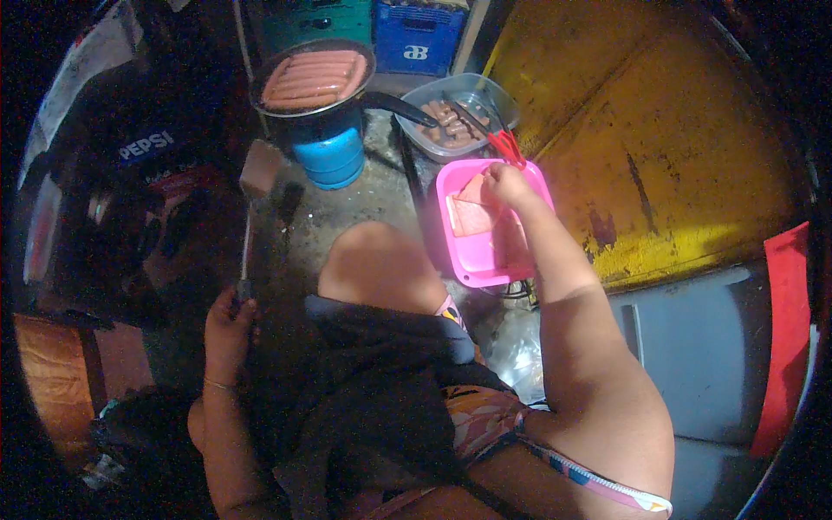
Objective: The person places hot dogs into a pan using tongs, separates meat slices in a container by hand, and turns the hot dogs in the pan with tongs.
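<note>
My left hand (230, 322) is closed around the handle of a spatula (247, 230), whose broad, tan-looking head points up and away from me. At the right, my right hand (509, 185) reaches into a pink plastic tray (446, 186) and pinches the edge of a pinkish square slice, like ham. Overlapping slices (473, 218) lie in that tray under and beside my fingers. Past the left hand, a black frying pan (371, 87) full of sausages (314, 80) sits above a blue gas canister (329, 159).
A clear plastic tub (501, 91) holds cut sausage pieces and red-handled tongs (505, 147). The pan's handle juts over its rim. Crates (420, 39) stand behind, a yellow worn panel (659, 130) at right, a dark Pepsi-marked item (146, 147) at left.
</note>
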Tool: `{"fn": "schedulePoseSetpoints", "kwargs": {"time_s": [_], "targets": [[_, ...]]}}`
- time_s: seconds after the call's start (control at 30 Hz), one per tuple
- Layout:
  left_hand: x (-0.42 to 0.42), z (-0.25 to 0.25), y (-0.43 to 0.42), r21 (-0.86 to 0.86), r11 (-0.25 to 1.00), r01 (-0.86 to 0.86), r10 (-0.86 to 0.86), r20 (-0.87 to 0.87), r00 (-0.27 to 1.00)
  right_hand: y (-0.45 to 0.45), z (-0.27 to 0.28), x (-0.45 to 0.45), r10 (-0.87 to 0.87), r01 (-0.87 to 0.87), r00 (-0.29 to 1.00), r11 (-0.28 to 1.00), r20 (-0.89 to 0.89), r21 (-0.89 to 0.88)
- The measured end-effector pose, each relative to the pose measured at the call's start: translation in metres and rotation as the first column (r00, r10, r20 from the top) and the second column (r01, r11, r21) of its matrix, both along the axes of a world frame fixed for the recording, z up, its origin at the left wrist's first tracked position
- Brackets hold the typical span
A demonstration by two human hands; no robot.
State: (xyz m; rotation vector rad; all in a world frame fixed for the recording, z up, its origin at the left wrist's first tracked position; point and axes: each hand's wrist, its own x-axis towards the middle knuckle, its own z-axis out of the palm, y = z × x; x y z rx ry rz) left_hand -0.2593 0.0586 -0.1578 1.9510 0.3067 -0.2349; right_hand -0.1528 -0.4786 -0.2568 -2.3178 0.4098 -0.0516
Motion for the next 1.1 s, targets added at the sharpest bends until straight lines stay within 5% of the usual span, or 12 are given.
{"fn": "schedulePoseSetpoints", "kwargs": {"time_s": [0.2, 0.4, 0.5, 0.6, 0.8, 0.9, 0.93, 1.1], "targets": [[0.001, 0.002, 0.0, 0.043, 0.998, 0.048, -0.048, -0.011, 0.999, 0.003, 0.02, 0.005, -0.036, 0.043, 0.999, 0.96, 0.029, -0.277], [-0.003, 0.009, -0.003, 0.037, 0.999, 0.033, -0.033, -0.008, 0.999, -0.018, 0.002, 0.006, -0.001, 0.024, 0.984, 0.991, 0.18, -0.128], [-0.002, 0.003, 0.001, 0.038, 0.999, 0.007, -0.008, 0.006, 1.0, -0.018, 0.011, -0.01, -0.074, 0.074, 0.992, 0.997, 0.098, 0.01], [-0.001, 0.002, 0.0, 0.018, 1.0, -0.004, 0.004, -0.004, 1.0, -0.016, 0.006, -0.025, -0.165, 0.118, 0.955, 0.974, 0.246, 0.193], [-0.002, 0.005, -0.002, 0.002, 1.0, 0.023, -0.023, -0.009, 1.0, -0.004, 0.041, -0.07, -0.374, 0.194, 0.913, 0.749, 0.162, 0.633], [-0.004, 0.009, -0.005, 0.046, 0.999, 0.028, -0.027, -0.011, 1.0, -0.031, 0.02, -0.084, -0.357, 0.137, 0.907, 0.75, 0.223, 0.647], [-0.005, 0.008, -0.005, 0.039, 0.999, 0.028, -0.027, -0.009, 1.0, -0.011, 0.044, -0.096, -0.418, 0.137, 0.898, 0.564, 0.139, 0.814], [-0.005, 0.003, -0.002, 0.018, 0.999, 0.026, -0.026, 0.005, 1.0, -0.033, 0.031, -0.112, -0.401, 0.077, 0.896, 0.561, 0.19, 0.824]]}}
